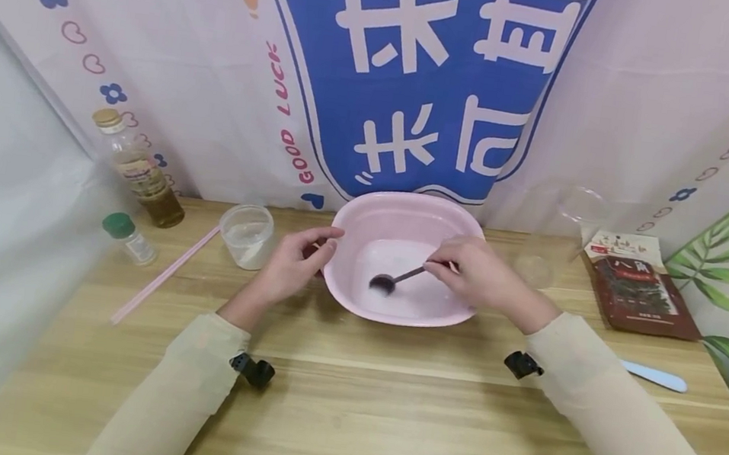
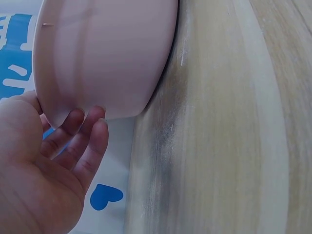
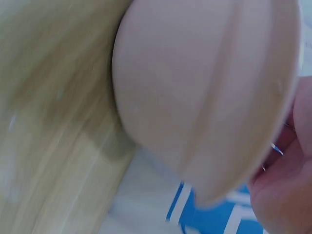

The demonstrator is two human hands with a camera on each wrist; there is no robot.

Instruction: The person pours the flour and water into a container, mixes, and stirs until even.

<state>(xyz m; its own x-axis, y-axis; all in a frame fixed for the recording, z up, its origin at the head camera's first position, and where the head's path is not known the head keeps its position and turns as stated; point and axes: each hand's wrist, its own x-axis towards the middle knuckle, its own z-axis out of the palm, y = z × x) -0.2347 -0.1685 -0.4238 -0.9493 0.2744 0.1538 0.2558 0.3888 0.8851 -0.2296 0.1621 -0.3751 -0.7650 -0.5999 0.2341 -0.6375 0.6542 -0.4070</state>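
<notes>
A pink plastic basin (image 1: 397,316) stands on the wooden table against the printed cloth. My left hand (image 1: 296,258) holds its left rim, thumb on top and fingers curled beneath the lip, as the left wrist view shows with the hand (image 2: 53,161) at the basin wall (image 2: 112,53). Over the basin's right side, my right hand (image 1: 470,268) grips the handle of a dark spoon (image 1: 408,273). The spoon's round bowl is down inside the basin and looks blurred. In the right wrist view the basin's outer wall (image 3: 180,83) hides most of the right hand (image 3: 287,180) and the spoon.
Left of the basin are a clear cup (image 1: 247,237), a pink stick (image 1: 164,276), a green-capped jar (image 1: 131,239) and an oil bottle (image 1: 143,175). To the right are a clear container (image 1: 553,237), a brown spice packet (image 1: 643,291) and a light blue handle (image 1: 656,376).
</notes>
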